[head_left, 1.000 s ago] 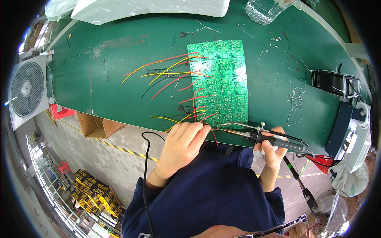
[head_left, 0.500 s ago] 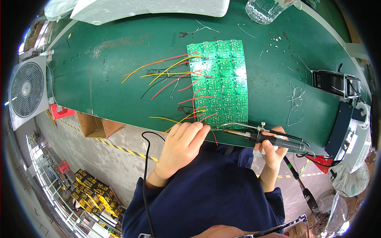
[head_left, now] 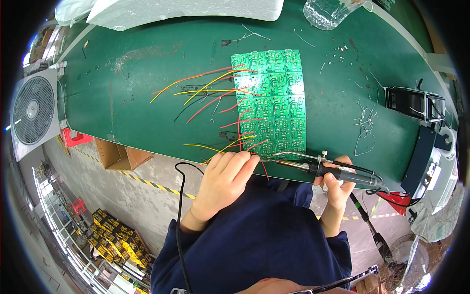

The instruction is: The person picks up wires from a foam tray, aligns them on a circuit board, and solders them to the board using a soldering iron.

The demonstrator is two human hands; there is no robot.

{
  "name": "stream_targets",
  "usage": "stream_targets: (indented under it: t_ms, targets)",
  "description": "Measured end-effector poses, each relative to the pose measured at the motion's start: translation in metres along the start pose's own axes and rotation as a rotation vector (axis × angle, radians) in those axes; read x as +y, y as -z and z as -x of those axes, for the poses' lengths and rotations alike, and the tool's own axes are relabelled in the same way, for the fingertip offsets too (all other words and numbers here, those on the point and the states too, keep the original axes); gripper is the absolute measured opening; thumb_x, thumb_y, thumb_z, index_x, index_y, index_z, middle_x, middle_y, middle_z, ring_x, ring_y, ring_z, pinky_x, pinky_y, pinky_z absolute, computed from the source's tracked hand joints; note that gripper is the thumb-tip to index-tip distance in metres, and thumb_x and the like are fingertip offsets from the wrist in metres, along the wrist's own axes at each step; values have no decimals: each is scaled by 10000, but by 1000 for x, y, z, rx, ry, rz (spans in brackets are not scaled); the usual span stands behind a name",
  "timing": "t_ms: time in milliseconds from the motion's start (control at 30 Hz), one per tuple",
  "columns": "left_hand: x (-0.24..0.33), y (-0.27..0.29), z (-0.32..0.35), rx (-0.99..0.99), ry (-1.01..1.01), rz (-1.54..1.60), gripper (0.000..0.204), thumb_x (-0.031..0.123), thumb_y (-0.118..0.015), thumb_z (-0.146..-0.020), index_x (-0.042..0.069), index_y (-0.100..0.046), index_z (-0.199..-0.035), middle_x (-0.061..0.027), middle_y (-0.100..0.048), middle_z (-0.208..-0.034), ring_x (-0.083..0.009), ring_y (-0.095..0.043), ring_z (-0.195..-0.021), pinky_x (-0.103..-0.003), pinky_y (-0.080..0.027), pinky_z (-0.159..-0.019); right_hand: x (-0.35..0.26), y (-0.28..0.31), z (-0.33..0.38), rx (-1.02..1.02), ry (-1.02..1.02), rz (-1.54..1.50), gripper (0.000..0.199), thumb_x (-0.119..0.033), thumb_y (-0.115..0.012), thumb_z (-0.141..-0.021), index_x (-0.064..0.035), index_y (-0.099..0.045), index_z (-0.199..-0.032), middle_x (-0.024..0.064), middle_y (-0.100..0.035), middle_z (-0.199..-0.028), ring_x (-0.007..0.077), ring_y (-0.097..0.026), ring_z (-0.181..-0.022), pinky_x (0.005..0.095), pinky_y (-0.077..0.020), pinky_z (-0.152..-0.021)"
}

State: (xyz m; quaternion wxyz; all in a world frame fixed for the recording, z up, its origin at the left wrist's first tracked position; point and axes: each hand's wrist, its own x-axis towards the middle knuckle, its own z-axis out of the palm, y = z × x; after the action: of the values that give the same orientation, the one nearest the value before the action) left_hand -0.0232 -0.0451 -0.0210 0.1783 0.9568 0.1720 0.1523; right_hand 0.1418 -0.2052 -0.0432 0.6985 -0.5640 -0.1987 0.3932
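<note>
A panel of green circuit boards [head_left: 271, 105] lies on the green table, with red, yellow and black wires [head_left: 210, 93] spreading from its left side. My right hand [head_left: 338, 183] is wrapped round a black soldering iron [head_left: 345, 175] with a metal feed tube [head_left: 301, 156] along it. The iron's tip points left at the panel's near edge. Close to that tip, my left hand [head_left: 229, 171] pinches with thumb and forefinger at the near left corner of the panel. A wire seems to be in the pinch, though the fingertips hide most of it.
A white foam block [head_left: 186, 12] and a clear glass jug [head_left: 325, 13] stand at the back. On the right are a black solder reel stand [head_left: 413, 103] and a dark box-shaped unit [head_left: 420, 159]. Loose solder strands [head_left: 364, 122] lie on the table. A fan [head_left: 33, 109] stands far left.
</note>
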Motion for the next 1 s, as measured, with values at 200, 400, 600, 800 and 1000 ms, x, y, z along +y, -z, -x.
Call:
stream_targets:
  t_ms: [200,400,600,800,1000]
  targets:
    - [0,0,0,-1,-7,1,175,18,-559,-622,5,-558,-796,-39,-478,-756,-140,-463,-604,-259,-352,-526,0,0,0,1,3,-2,159,33,-532,-664,74,-488,-811,116,-502,-641,169,-541,-512,255,-447,-465]
    - [-1,0,0,0,-15,-1,195,16,-558,-608,3,-559,-803,-42,-477,-763,-141,-462,-606,-259,-353,-527,0,-1,0,11,28,3,162,20,-540,-666,71,-489,-811,114,-499,-641,171,-541,-504,253,-443,-454]
    - [-2,-1,0,6,-17,-7,193,8,-554,-609,1,-558,-803,-42,-477,-760,-142,-460,-599,-258,-353,-524,0,0,-1,2,27,7,165,18,-543,-666,71,-485,-811,118,-502,-647,174,-542,-502,253,-442,-450]
    - [-1,-1,0,-8,-14,-8,203,6,-552,-602,2,-555,-805,-43,-477,-762,-142,-460,-599,-259,-354,-527,-1,1,-1,0,11,-1,161,24,-539,-668,70,-482,-811,118,-507,-639,169,-543,-510,250,-444,-460]
    - [0,0,-1,-23,-10,-5,211,9,-549,-598,2,-555,-809,-42,-476,-770,-143,-460,-610,-261,-355,-536,0,1,-1,-7,1,3,158,26,-536,-672,71,-484,-814,116,-507,-641,165,-542,-514,249,-445,-465]
